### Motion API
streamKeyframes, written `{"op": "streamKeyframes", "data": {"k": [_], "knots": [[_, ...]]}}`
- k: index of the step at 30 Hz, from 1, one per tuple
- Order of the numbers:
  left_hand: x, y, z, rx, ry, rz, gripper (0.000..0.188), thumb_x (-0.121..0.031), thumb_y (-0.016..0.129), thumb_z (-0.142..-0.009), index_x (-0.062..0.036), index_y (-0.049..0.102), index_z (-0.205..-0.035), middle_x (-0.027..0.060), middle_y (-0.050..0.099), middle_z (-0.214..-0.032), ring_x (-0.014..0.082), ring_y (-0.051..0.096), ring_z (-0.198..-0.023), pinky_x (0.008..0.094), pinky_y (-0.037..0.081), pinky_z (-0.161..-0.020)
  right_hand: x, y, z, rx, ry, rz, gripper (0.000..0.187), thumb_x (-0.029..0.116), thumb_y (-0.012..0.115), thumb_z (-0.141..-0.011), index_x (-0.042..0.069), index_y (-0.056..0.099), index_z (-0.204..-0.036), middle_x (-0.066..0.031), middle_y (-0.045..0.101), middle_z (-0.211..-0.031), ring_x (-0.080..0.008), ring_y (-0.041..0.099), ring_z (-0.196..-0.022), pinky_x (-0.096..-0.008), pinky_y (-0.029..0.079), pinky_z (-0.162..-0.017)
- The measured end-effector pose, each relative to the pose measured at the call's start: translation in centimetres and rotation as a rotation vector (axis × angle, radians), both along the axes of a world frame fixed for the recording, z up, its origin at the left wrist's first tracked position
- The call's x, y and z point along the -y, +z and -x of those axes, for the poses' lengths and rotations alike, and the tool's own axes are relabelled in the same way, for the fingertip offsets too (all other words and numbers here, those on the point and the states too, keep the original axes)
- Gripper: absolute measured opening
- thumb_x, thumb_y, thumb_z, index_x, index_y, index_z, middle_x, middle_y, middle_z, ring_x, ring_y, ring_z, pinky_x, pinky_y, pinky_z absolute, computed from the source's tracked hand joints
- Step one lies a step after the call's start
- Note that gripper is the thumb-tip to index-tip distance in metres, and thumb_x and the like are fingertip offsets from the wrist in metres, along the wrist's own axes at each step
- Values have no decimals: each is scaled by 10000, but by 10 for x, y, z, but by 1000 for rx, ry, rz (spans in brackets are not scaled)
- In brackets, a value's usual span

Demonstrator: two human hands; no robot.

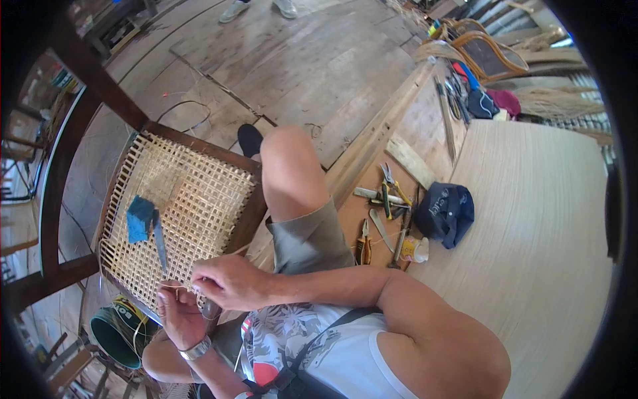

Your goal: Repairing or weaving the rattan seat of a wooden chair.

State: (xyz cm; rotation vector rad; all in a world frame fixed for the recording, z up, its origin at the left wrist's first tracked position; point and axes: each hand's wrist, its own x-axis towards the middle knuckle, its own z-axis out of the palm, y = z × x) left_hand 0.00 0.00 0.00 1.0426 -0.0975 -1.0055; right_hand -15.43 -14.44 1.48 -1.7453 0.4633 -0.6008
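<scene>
Low in the left of the frame, a dark green bucket (pixel 114 330) stands under the chair, with pale loops of cane strand rising from its mouth; what else it holds is hidden. Right of centre, a dark blue bag (pixel 446 213) lies slumped on the board floor, beside scattered pliers (pixel 363 243) and other hand tools.

Filling the chair frame (pixel 60 166) at centre left is the woven cane seat (pixel 181 206), an open square lattice of pale straw-coloured strands, with a blue block (pixel 139 218) and a slim metal blade lying on it. At its near edge the right hand (pixel 229 280) is closed, fingers pinched, apparently on a thin cane strand (pixel 174 286). The left hand (pixel 178 314), palm up with fingers curled, meets it there; its exact hold I cannot tell.
</scene>
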Motion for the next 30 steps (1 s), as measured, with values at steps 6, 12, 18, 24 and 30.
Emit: {"op": "streamKeyframes", "data": {"k": [6,12,18,24,30], "knots": [[25,13,-12,-75,-60,94,271,-237,555,-1019,-89,533,-1244,56,622,-1087,93,536,-815,220,462,-709,27,-23,56,-225,-124,-423,195,189,624,-958,0,596,-915,-38,588,-693,-73,549,-642,-294,436,-552],[2,-3,12,79,-73,-164,232,-189,569,-1008,-106,587,-1224,115,615,-1253,104,596,-789,253,495,-716,-10,-29,42,-154,38,-496,180,196,617,-963,19,616,-930,-25,564,-678,-64,505,-620,-278,422,-543],[-150,36,-5,209,333,-353,352,-196,565,-1010,-71,534,-1338,125,651,-1222,161,647,-947,290,516,-803,22,-25,1,-258,104,-580,108,154,637,-952,73,673,-1013,15,596,-804,-78,529,-713,-232,440,-640],[-367,86,17,309,872,-886,276,-290,609,-994,-88,623,-1181,29,708,-1074,70,645,-853,219,512,-731,68,6,-84,-252,317,-812,94,170,535,-1022,99,561,-1077,31,451,-711,-35,358,-549,-173,288,-484],[-468,59,148,30,888,-1173,236,-277,606,-995,-72,638,-1107,31,708,-978,61,645,-813,181,497,-671,137,65,-159,204,728,-865,154,32,549,-953,38,558,-1107,-4,489,-852,-54,386,-637,-166,299,-579]]}}
